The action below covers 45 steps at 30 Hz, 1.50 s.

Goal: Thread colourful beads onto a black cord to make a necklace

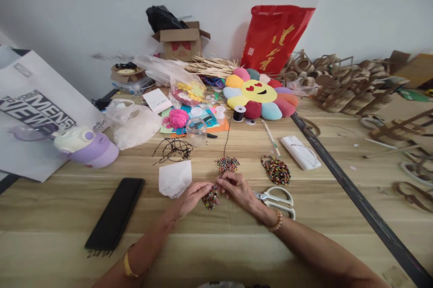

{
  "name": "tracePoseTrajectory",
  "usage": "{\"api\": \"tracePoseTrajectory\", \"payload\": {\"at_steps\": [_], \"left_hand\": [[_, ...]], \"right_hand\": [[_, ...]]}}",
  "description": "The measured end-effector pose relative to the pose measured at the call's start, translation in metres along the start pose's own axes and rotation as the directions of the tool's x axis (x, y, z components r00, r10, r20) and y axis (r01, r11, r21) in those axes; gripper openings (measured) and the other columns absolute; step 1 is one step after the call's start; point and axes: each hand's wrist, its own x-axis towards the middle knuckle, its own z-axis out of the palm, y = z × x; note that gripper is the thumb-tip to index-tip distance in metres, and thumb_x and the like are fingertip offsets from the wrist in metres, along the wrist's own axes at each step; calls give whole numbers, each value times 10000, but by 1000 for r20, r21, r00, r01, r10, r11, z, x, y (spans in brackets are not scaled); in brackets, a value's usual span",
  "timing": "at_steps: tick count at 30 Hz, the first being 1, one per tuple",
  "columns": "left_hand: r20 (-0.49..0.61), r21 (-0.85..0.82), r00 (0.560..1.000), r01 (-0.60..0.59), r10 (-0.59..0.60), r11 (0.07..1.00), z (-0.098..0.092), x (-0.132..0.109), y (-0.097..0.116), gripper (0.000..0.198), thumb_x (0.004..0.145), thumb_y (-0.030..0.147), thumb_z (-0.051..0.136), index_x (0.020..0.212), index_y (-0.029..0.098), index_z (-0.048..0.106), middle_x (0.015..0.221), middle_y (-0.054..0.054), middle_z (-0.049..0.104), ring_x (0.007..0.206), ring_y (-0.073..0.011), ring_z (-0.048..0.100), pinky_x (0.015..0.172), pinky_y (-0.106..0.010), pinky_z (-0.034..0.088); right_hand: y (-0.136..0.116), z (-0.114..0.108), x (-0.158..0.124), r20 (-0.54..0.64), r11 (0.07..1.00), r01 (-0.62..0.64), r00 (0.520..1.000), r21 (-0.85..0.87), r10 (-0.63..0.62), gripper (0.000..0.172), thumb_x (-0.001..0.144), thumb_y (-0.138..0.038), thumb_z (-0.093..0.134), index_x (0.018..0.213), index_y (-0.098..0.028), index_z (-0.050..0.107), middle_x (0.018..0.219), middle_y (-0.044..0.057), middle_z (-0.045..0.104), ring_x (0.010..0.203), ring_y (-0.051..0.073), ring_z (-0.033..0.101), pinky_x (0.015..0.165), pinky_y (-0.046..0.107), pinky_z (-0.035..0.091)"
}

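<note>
Between my two hands hangs a string of multicoloured beads [210, 198], looped just above the table. My left hand [195, 194] is closed on the beaded string with thumb and forefinger. My right hand [237, 189] pinches the black cord close beside it; the fingertips nearly meet. Just beyond them lies a pile of loose beads [228, 163]. The black cord [227, 137] runs back toward a spool of black thread [239, 113]. White-handled scissors [277, 201] rest by my right wrist, partly behind it. A white paper [175, 178] lies beyond my left hand.
A black phone [115, 213] lies at left. Finished-looking bead strands [276, 170], a pencil [271, 139] and a white case [300, 153] are at right. Behind stand a clear jar [196, 132], pink yarn [178, 118] and a flower cushion [259, 94]. Black cord pieces [173, 149] lie tangled.
</note>
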Motion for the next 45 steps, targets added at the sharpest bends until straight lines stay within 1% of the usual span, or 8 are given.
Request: {"api": "tracePoseTrajectory", "payload": {"at_steps": [5,14,22,26,29,33,37,45], "left_hand": [[98,-309,984,170,-146,936,3,0,-9,531,773,568,590,1053,118,613,762,-100,725,619,-223,684,614,-335,499],[172,-361,965,250,-199,899,4,1,-11,499,754,535,629,1036,125,586,795,-111,719,695,-242,701,630,-320,485],[72,119,992,99,-108,988,4,1,-20,389,845,513,499,805,138,597,789,-70,681,711,-197,644,620,-268,458],[-39,451,999,27,-11,892,12,-2,-10,343,889,380,444,707,146,617,640,-41,627,604,-184,590,575,-263,422],[-72,663,988,-57,139,746,16,-5,-2,304,892,288,454,735,154,677,787,-75,677,771,-220,607,705,-286,416],[-134,751,979,-2,156,660,12,-7,-1,238,877,248,487,880,174,713,894,-95,700,857,-242,628,761,-298,418],[-175,790,983,106,57,604,3,-6,-2,190,845,198,522,897,175,703,891,-76,725,845,-221,646,749,-278,425],[-163,765,987,123,6,632,1,-5,3,188,842,189,519,836,164,706,797,-45,733,731,-174,646,658,-235,418]], "right_hand": [[-2,-1,0,16,1000,15,1000,-8,-15,418,786,-544,610,642,-155,561,534,-22,537,451,80,460,421,192,364],[4,-6,3,43,995,61,997,-74,-58,403,827,-523,571,651,-162,547,511,-37,500,426,72,391,404,193,294],[-5,-17,4,242,815,367,928,-448,-284,261,901,-305,513,709,-154,607,656,6,554,589,116,475,535,225,361],[-11,-20,4,353,744,448,887,-495,-298,244,913,-245,488,714,-173,609,661,11,559,613,135,495,565,239,378],[-10,-22,4,422,680,502,855,-535,-300,240,921,-205,466,734,-178,614,700,25,581,647,146,519,604,246,390],[-7,-24,4,421,590,489,869,-643,-261,220,898,-164,507,698,-173,596,699,24,587,638,138,522,592,229,360],[-8,-25,2,365,496,419,908,-760,-208,187,895,-151,528,727,-167,607,762,34,621,681,132,548,610,215,354],[-8,-30,-2,392,419,461,887,-783,-243,171,921,-174,515,795,-167,630,794,41,628,726,140,577,640,220,396]]}}
